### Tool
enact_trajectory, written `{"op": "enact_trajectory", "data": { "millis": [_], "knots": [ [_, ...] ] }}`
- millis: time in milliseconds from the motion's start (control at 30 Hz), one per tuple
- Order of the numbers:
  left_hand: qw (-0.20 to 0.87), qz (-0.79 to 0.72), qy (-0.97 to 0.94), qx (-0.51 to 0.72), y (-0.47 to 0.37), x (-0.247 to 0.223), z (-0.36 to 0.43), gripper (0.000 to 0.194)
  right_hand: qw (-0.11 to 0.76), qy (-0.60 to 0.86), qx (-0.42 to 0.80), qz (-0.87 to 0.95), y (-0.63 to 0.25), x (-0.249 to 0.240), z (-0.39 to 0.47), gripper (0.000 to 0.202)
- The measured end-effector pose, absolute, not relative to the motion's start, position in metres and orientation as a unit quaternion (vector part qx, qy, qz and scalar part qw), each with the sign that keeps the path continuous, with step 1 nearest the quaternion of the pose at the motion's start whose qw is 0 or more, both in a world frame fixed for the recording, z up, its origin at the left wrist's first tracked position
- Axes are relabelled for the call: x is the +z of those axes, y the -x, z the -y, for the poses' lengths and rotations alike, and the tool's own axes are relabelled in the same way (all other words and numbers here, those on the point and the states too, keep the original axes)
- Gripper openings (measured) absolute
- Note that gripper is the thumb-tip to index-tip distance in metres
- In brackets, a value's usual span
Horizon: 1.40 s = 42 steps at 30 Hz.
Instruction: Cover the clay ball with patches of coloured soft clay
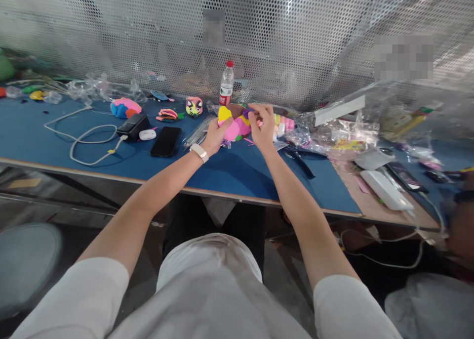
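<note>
A soft, multicoloured clay model (234, 130) with pink, yellow, brown and purple parts is held up over the blue table. Its left side sits in my left hand (214, 136), thumb lying on the yellow and pink part. My right hand (263, 125) has its fingers bent and closed at the small purple part on the model's right side. What lies under those fingertips is partly hidden. Just behind the model stands a water bottle with a red cap (227, 84). Pink and pale clay pieces (284, 125) lie beyond my right hand.
A black phone (166, 142), white earbud case (147, 135) and black charger (132, 127) with a looped cable lie left. Finished-looking clay figures (194, 106) stand behind. Plastic wrappers (344, 134), a black strip (301, 163) and a white power bank (386, 190) are right. Another person sits at far right.
</note>
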<state>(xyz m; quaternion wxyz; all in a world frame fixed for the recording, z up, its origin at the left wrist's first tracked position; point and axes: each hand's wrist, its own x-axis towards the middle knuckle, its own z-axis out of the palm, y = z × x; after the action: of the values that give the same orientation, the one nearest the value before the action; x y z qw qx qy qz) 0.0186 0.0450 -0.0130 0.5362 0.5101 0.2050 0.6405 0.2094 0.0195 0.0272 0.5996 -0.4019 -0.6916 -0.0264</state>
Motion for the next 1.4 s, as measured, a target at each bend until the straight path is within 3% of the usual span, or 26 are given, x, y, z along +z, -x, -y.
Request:
{"op": "enact_trajectory", "data": {
  "millis": [200, 400, 467, 600, 733, 1000, 1200, 1400],
  "knots": [
    [0.520, -0.202, -0.528, 0.641, -0.022, -0.018, -0.052, 0.071, 0.597, 0.407, 0.104, 0.684, -0.209, 0.020, -0.035, 0.081],
    [0.480, -0.212, -0.577, 0.626, -0.014, -0.015, -0.059, 0.075, 0.594, 0.417, 0.082, 0.683, -0.210, 0.026, -0.029, 0.077],
    [0.393, -0.230, -0.611, 0.648, -0.002, -0.006, -0.059, 0.081, 0.598, 0.410, 0.059, 0.686, -0.212, 0.031, -0.024, 0.071],
    [0.116, -0.264, -0.718, 0.634, 0.023, 0.016, -0.048, 0.085, 0.568, 0.397, 0.007, 0.721, -0.216, 0.038, -0.010, 0.056],
    [0.010, -0.233, -0.797, 0.557, 0.029, 0.026, -0.038, 0.077, 0.513, 0.394, -0.037, 0.762, -0.217, 0.040, -0.002, 0.046],
    [0.043, -0.235, -0.814, 0.529, 0.028, 0.022, -0.046, 0.065, 0.460, 0.362, -0.030, 0.810, -0.211, 0.035, -0.001, 0.047],
    [0.151, -0.217, -0.786, 0.558, 0.022, 0.023, -0.038, 0.040, 0.495, 0.352, 0.007, 0.794, -0.203, 0.034, 0.001, 0.053],
    [0.191, -0.235, -0.758, 0.577, 0.017, 0.024, -0.029, 0.036, 0.516, 0.369, 0.036, 0.772, -0.197, 0.035, 0.003, 0.060]
  ]
}}
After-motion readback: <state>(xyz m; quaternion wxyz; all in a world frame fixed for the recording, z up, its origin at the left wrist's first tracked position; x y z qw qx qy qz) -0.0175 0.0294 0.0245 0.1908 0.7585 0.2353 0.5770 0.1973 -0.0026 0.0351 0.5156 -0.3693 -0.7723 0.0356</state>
